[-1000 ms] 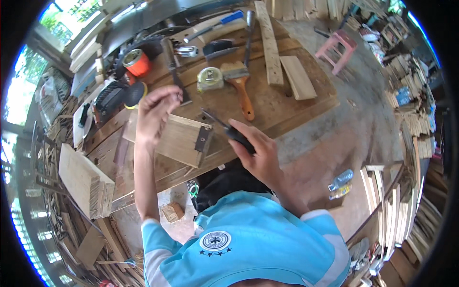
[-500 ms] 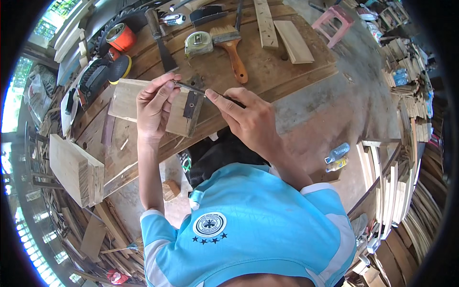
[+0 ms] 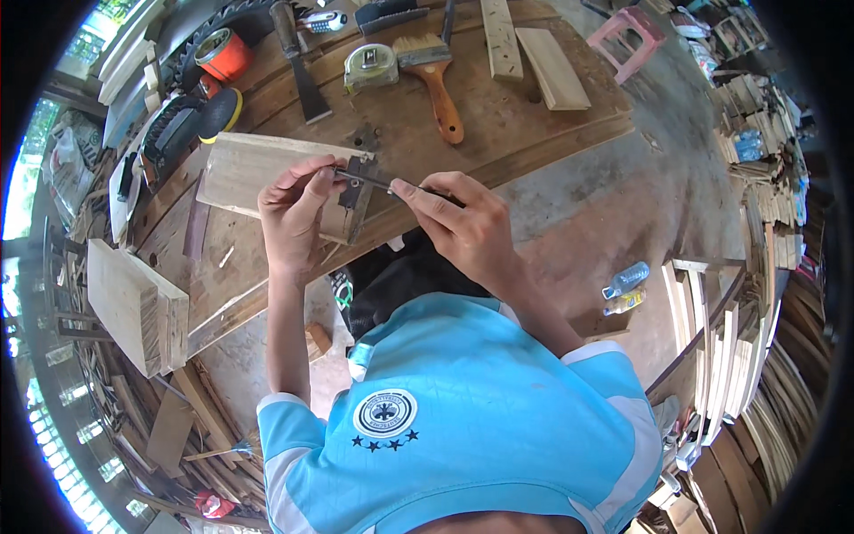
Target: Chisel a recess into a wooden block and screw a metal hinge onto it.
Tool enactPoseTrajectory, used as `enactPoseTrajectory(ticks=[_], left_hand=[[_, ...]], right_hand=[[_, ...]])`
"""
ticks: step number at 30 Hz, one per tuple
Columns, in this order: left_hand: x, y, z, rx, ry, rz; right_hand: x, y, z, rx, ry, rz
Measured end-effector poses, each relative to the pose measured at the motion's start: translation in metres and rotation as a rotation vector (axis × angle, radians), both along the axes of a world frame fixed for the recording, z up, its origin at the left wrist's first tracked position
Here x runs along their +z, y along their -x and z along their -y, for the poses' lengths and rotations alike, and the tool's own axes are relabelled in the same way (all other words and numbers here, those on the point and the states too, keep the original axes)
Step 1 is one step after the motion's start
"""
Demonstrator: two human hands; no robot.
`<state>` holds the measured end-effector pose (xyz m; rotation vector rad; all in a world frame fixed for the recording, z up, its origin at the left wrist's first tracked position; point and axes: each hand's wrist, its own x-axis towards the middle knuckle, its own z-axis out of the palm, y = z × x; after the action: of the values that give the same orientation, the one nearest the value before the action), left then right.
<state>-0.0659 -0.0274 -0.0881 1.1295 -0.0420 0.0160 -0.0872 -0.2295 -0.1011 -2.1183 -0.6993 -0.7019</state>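
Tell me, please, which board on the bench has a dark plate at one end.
The board partly behind the left hand: the dark plate sits at its right end, while the narrow board and short board beyond show none.

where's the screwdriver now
In the head view, the screwdriver is just left of centre, held in the right hand, its far end at the left hand.

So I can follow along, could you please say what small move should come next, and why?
Perhaps lower the slim tool toward the dark plate: the right hand holds it, the left hand is at its far end, and the plate shows behind.
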Motion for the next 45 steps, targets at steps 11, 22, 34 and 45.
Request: enactPoseTrajectory(ticks=[11, 22, 34, 45], left_hand=[[0.008, -0.003, -0.019, -0.259, -0.645, 0.210], [0.002, -0.055, -0.058, -0.075, -0.936, 0.447], [-0.012, -0.079, -0.056, 0.017, -1.381, 0.608], [-0.013, -0.077, -0.051, 0.036, -1.439, 0.562]], right_hand=[[-0.028, 0.015, 0.002, 0.108, -0.220, -0.159], [-0.047, 0.040, 0.010, 0.047, -0.221, -0.228], [-0.050, 0.041, 0.009, 0.069, -0.101, -0.220], [-0.018, 0.041, 0.006, 0.134, -0.634, -1.230]])
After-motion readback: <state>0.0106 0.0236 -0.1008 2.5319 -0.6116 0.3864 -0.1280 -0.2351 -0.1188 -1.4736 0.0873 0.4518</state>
